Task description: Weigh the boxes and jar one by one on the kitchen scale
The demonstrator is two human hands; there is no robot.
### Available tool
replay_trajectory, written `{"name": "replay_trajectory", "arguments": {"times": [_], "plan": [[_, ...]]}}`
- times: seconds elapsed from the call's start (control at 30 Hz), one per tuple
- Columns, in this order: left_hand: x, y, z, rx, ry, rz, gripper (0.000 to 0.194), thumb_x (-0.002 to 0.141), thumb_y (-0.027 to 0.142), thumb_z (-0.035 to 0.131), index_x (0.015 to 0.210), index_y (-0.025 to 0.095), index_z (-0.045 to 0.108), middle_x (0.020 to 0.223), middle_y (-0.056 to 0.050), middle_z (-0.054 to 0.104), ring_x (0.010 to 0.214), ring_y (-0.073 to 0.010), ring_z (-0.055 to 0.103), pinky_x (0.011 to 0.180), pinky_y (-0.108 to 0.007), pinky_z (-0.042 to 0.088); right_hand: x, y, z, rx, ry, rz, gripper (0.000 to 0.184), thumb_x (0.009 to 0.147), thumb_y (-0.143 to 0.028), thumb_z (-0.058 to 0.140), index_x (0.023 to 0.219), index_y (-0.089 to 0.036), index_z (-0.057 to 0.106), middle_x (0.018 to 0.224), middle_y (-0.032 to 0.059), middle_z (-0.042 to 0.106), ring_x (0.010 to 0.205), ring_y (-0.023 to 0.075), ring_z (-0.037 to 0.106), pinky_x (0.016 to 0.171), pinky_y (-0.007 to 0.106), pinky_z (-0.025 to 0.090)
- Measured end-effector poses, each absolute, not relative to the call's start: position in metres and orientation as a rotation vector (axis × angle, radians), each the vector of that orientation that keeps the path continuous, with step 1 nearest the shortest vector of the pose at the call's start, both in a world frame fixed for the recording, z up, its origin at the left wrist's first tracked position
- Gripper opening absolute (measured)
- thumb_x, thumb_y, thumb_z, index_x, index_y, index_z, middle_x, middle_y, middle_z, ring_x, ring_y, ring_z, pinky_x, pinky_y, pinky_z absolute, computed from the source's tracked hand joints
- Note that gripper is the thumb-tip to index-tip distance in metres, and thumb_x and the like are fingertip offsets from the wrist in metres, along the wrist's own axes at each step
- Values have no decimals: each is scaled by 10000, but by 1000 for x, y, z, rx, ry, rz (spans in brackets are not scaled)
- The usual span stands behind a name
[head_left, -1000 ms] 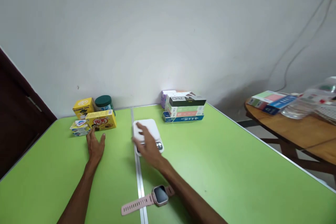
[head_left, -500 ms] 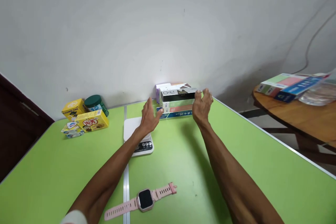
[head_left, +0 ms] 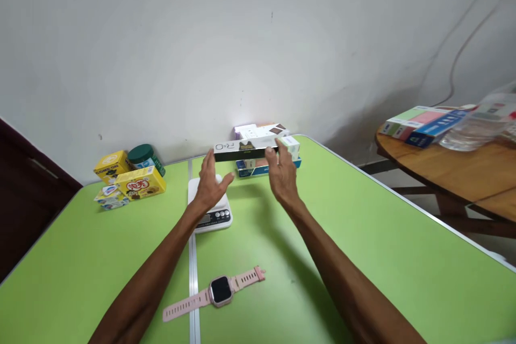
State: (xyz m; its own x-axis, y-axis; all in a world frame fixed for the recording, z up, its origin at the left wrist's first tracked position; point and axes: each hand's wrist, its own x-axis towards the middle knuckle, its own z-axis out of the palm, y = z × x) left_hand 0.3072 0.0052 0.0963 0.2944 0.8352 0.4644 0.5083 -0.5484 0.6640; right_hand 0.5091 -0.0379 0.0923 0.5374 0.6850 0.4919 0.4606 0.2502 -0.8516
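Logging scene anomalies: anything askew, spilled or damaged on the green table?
Nothing visibly spilled or damaged. Slightly odd: the watch lies unfastened, slantwise across the table seam, apart from the other items. The raised box isn't odd: the left hand and right hand hold it between them.

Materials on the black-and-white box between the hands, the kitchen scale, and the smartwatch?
Black-and-white box: likely printed card, crisp straight edges; gloss unclear.
Kitchen scale: probably smooth white plastic, rounded corners.
Smartwatch: dark shiny screen, glass or plastic; pink strap, slotted and matte-looking, probably silicone or rubber.
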Motion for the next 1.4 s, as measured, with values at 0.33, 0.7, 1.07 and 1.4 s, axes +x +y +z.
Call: {"name": "replay_trajectory", "arguments": {"times": [0.33, 0.7, 1.07, 1.4], "plan": [[180, -39, 7, 2091, 1444, 1143, 844, 800, 256, 631, 1598, 192, 360, 1651, -162, 406, 1554, -330, 371, 1290, -545, 291, 406, -64, 24, -1366, -1229, 579, 829, 940, -774, 433, 1506, -180, 557, 1556, 175, 552, 1485, 354, 454, 1250, 591, 298], [162, -49, -16, 1843, 1404, 1144, 860, 897, 301, 591, 1659, 212, 203, 1716, -160, 297, 1597, -310, 289, 1305, -533, 254, 429, -69, -4, -1480, -1085, 582, 800, 962, -775, 368, 1415, -160, 607, 1471, 202, 619, 1390, 350, 542, 1211, 575, 347], [175, -63, -14, 1922, 1453, 1138, 907, 886, 313, 629, 1665, 199, 180, 1733, -156, 262, 1620, -322, 220, 1330, -527, 196, 429, -77, 4, -1447, -1178, 546, 749, 971, -745, 377, 1388, -191, 660, 1482, 164, 622, 1405, 324, 532, 1225, 539, 348], [162, -72, -8, 1781, 1454, 1454, 897, 896, 446, 666, 1637, 178, 238, 1696, -187, 314, 1599, -330, 272, 1321, -521, 214, 364, -92, 29, -1379, -1303, 594, 822, 953, -737, 431, 1505, -144, 565, 1526, 190, 575, 1424, 342, 510, 1208, 554, 370]]}}
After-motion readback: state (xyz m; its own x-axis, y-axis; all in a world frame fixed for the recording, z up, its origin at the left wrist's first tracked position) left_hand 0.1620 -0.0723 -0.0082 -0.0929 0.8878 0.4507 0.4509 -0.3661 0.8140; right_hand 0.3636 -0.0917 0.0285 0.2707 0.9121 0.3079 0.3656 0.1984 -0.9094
